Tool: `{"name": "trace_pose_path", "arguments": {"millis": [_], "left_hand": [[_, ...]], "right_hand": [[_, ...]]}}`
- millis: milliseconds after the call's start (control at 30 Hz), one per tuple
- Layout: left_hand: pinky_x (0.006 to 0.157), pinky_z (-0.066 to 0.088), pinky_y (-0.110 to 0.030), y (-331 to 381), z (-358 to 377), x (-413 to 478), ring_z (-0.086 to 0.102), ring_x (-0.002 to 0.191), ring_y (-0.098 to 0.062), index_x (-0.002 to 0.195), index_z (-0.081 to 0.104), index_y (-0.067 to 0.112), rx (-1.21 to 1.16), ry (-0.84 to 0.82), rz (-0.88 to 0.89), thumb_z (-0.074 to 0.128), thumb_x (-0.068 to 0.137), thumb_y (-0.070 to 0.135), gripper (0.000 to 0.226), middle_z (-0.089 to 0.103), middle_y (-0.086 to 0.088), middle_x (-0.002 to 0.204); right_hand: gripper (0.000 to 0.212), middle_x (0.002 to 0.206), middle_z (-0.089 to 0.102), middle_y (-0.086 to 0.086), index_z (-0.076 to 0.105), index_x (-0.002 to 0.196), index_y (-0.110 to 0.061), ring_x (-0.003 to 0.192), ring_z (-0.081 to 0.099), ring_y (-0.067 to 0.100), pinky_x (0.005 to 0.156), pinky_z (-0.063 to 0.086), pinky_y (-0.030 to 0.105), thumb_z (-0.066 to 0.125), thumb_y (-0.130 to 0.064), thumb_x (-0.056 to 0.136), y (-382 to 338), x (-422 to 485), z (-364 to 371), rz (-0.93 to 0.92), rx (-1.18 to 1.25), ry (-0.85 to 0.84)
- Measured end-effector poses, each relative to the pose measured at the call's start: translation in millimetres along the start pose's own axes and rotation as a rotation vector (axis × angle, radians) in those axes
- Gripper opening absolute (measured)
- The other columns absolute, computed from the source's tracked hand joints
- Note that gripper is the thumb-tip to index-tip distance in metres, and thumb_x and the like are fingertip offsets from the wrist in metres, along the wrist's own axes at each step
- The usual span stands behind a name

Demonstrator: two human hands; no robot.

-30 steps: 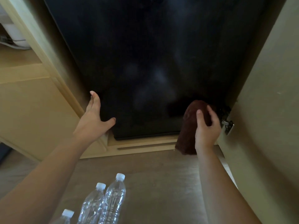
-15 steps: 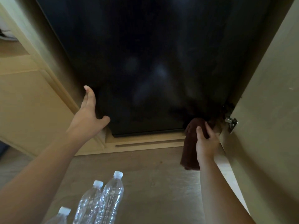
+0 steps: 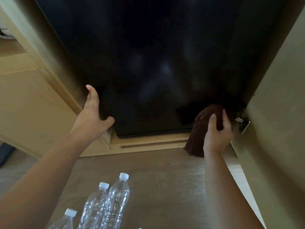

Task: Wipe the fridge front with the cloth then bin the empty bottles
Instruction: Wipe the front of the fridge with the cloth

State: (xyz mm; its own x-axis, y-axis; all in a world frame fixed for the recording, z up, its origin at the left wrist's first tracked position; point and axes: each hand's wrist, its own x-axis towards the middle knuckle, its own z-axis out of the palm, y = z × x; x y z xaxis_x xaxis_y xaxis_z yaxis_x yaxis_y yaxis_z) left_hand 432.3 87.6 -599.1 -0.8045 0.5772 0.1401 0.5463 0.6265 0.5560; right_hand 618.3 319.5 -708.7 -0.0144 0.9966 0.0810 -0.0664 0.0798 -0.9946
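Note:
A black glossy fridge front [image 3: 148, 63] fills the cabinet recess ahead. My right hand [image 3: 217, 133] grips a dark brown cloth [image 3: 198, 136] and presses it against the fridge's lower right corner; the cloth's tail hangs past the wooden plinth. My left hand [image 3: 92, 119] is spread open, fingers apart, braced on the fridge's lower left edge beside the cabinet frame. Three clear plastic bottles with white caps stand on the floor near me: one [image 3: 117, 200], a second [image 3: 94, 207] touching it, and a third [image 3: 66, 220] cut off by the frame's bottom edge.
A light wooden cabinet [image 3: 24, 104] stands left of the fridge. An open cabinet door [image 3: 280, 113] with a metal hinge [image 3: 242, 123] rises on the right, close to my right hand. A wooden plinth [image 3: 148, 144] runs below the fridge, above the floor [image 3: 156, 187].
My right hand with the cloth went down to the fridge's bottom right corner, then came up slightly. My left hand stayed on the left edge.

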Motion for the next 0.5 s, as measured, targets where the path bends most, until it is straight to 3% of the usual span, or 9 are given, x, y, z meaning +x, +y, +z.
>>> {"name": "trace_pose_path", "arguments": {"millis": [133, 333, 500], "left_hand": [[0.105, 0.034, -0.041, 1.0, -0.1, 0.4, 0.027, 0.137, -0.022, 0.139, -0.029, 0.032, -0.021, -0.004, -0.005, 0.062, 0.084, 0.02, 0.107, 0.004, 0.005, 0.157], [0.101, 0.035, -0.035, 1.5, -0.1, -1.8, 0.029, 0.136, -0.022, 0.139, -0.028, 0.033, -0.037, -0.008, -0.004, 0.063, 0.084, 0.019, 0.107, 0.003, 0.006, 0.157], [0.097, 0.037, -0.033, 0.2, 1.0, -1.0, 0.031, 0.135, -0.023, 0.137, -0.031, 0.036, -0.084, -0.007, 0.0, 0.063, 0.084, 0.017, 0.109, 0.001, 0.008, 0.156]], "right_hand": [[0.042, 0.131, 0.053, 0.002, 0.049, 0.131, -0.02, 0.115, 0.048, 0.011, 0.096, 0.04, 0.023, 0.055, -0.026, 0.091, -0.8, -8.9, 7.7, 0.085, 0.067, 0.005], [0.04, 0.117, 0.052, -0.004, 0.054, 0.126, -0.017, 0.107, 0.045, 0.005, 0.085, 0.032, 0.006, 0.062, -0.02, 0.086, 0.6, -57.7, 44.0, 0.105, 0.077, -0.063], [0.041, 0.11, 0.048, -0.007, 0.053, 0.126, -0.018, 0.09, 0.046, -0.013, 0.073, 0.027, -0.009, 0.062, -0.018, 0.086, -4.5, -113.6, 81.1, 0.082, 0.061, -0.308]]}}
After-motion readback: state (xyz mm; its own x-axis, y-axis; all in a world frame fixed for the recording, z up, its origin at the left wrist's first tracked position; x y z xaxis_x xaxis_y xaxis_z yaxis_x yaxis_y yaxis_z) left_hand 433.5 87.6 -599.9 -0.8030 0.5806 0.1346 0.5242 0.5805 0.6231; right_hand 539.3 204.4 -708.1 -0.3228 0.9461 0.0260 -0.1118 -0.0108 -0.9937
